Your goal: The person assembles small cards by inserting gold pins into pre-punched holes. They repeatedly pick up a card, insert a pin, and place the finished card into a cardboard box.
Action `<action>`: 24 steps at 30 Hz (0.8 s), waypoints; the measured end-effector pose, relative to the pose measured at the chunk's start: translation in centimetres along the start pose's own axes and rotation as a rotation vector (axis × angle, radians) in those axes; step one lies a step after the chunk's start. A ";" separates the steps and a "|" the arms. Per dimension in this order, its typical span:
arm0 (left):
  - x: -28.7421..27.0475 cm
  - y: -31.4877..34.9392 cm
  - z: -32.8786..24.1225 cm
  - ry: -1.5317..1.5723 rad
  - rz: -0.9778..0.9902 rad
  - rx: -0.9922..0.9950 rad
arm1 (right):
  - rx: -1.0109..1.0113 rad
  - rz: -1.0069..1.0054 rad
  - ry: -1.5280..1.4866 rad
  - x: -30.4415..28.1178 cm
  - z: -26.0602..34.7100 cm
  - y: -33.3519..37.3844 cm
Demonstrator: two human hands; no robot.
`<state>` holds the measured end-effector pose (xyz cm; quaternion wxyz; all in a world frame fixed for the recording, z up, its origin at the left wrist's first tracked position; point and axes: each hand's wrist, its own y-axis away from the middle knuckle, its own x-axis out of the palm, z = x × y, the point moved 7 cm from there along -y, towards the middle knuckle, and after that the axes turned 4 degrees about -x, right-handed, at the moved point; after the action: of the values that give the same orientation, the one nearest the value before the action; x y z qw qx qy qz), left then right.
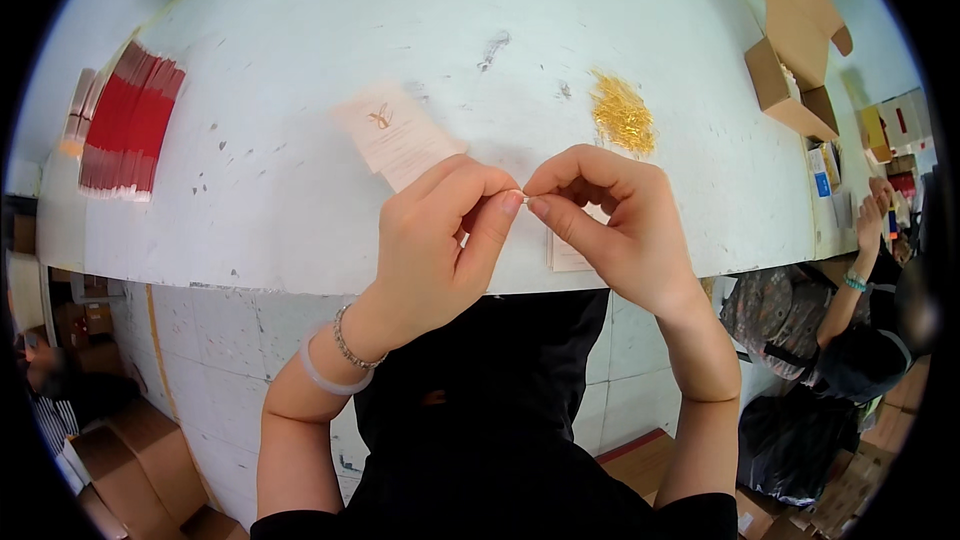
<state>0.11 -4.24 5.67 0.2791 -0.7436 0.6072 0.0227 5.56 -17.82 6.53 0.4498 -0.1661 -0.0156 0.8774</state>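
My left hand [430, 230] and my right hand [625, 230] meet tip to tip above the near part of the white table. Each one pinches thumb against forefinger. A tiny pale thing [524, 199] shows between the fingertips, too small to name. Beyond my left hand lie overlapping cream cards [395, 130] with printing on them. Partly covered by my right hand, a small stack of similar cards [568, 256] lies near the table's front edge. Past my right hand is a loose pile of small, thin gold pieces [622, 112].
Red flat pieces in clear sleeves [130, 125] are stacked at the table's left. An opened cardboard box [795, 65] stands at the far right. Another person's hand [872, 220] shows at the right edge. Brown cartons [140, 460] sit at lower left.
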 end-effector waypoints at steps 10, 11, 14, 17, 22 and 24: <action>-2.1 1.6 -2.1 -0.258 -0.217 0.466 | 0.504 0.108 -0.771 3.4 -2.0 -0.1; -2.2 1.6 -2.2 -0.271 -0.229 0.481 | 0.501 0.102 -0.755 3.5 -2.0 -0.2; -2.3 1.9 -2.2 -0.281 -0.255 0.499 | 0.492 0.076 -0.710 3.5 -1.8 -0.3; -2.3 1.9 -1.9 -0.269 -0.283 0.485 | 0.481 0.042 -0.694 3.5 -1.7 -0.3; -2.3 1.2 -0.3 -0.065 -0.216 0.211 | 0.438 0.030 -0.711 3.6 -1.8 -0.2; -2.3 1.2 1.2 0.120 -0.135 -0.128 | 0.060 -0.067 -0.172 3.0 -0.3 -0.3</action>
<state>-1.21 -1.82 5.07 0.1950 -0.7991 0.5687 -0.0019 4.25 -15.35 5.50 0.4806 -0.0761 -0.0335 0.8730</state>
